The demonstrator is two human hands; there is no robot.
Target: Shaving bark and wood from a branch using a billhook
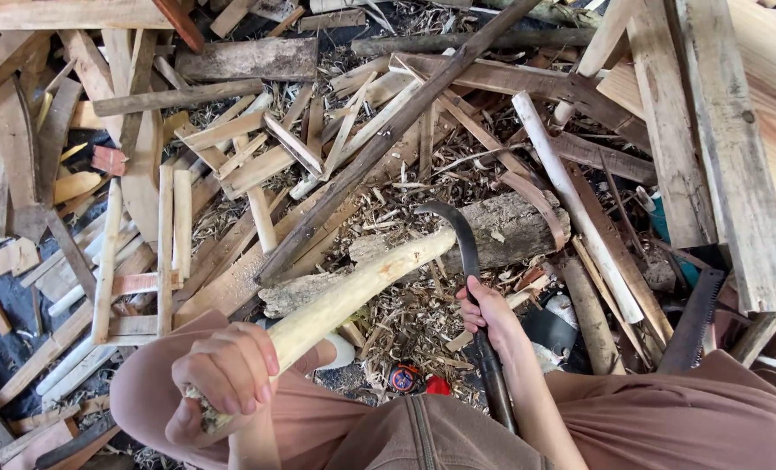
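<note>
Gripping the pale peeled stick point(353, 292) tight at its near end with our left hand point(222, 370), we had its far tip propped on the rough grey log point(501, 231), while our right hand point(485, 315) was wrapped around the handle of the curved dark blade point(463, 233), its hook just over the tip. Looked to us like mid-shaving, so the next pull needed a steady brace. No containers that we could see, just wood shavings point(405, 313) and scrap planks point(710, 130) all around.
</note>
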